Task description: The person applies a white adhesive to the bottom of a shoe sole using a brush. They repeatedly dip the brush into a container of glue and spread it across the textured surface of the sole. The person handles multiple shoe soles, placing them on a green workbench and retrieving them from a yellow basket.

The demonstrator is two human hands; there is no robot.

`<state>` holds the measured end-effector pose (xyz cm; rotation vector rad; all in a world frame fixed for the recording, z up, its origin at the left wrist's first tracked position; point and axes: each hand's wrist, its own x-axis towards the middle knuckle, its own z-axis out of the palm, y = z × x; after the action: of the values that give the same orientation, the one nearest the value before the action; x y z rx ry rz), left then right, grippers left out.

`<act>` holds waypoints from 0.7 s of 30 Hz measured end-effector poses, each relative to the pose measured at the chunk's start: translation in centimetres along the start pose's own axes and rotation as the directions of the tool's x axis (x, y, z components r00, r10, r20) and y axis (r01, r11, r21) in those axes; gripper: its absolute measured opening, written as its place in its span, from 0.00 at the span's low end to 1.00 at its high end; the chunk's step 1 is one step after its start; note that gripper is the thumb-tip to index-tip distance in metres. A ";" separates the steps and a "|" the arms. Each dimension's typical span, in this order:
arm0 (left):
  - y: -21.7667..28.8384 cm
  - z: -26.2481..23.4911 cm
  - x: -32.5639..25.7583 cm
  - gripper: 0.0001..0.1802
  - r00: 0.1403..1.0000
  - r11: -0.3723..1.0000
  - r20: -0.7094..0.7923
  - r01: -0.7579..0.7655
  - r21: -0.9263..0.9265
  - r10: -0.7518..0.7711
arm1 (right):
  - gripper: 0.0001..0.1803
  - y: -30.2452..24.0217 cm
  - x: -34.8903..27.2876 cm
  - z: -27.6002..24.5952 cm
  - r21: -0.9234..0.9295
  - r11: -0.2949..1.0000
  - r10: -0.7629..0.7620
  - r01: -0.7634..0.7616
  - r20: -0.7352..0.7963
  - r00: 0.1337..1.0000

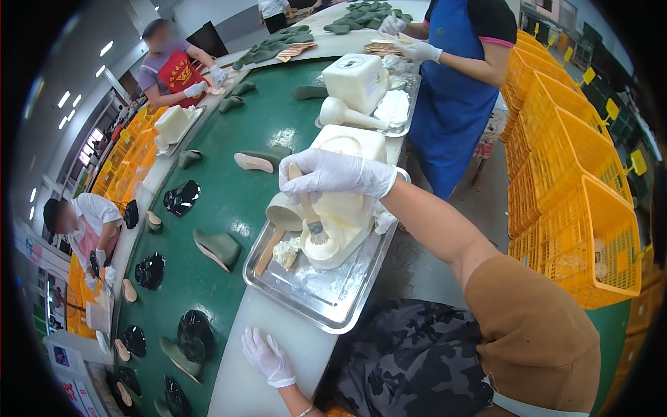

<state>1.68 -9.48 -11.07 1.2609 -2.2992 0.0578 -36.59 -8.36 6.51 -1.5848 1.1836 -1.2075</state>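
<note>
The right hand [338, 174] had its gloved fingers closed around a brush [308, 205], bristles dipped in the pale paste of a white tub [342, 212] just below them, on a metal tray [326, 295]. The left hand [267, 356] lay open and flat on the white desk [240, 386], well apart from the tray, holding nothing. One brush, one tub and one tray were in use; no sole was in hand yet, so gluing looked barely begun, with several green soles [217, 248] waiting on the belt.

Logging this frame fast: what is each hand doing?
Left hand: open, flat on the white table edge.
Right hand: closed on a brush.
</note>
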 end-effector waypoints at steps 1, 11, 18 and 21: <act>0.3 0.0 0.1 0.19 1.000 1.000 0.003 0.006 -0.010 -0.006 | 0.08 0.1 0.0 -0.1 0.003 1.000 -0.018 0.018 0.007 1.000; 2.2 -0.1 0.0 0.29 0.992 0.993 0.113 0.051 0.105 -0.063 | 0.10 1.1 0.5 0.5 -0.163 0.986 0.003 -0.021 -0.108 0.994; 8.1 -5.4 -7.8 0.31 0.978 0.953 0.205 0.098 -0.285 -0.039 | 0.10 3.9 0.4 -2.4 -0.256 0.959 -0.129 0.124 -0.002 0.992; 8.2 -9.7 -8.9 0.28 0.979 0.946 0.045 0.204 -0.251 -0.199 | 0.11 4.5 1.2 -3.0 -0.275 0.945 -0.160 0.175 0.077 0.984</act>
<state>3.01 4.78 -5.05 1.3550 -2.1000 -0.3129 -40.25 -10.78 3.22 -1.9517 1.2482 -1.1316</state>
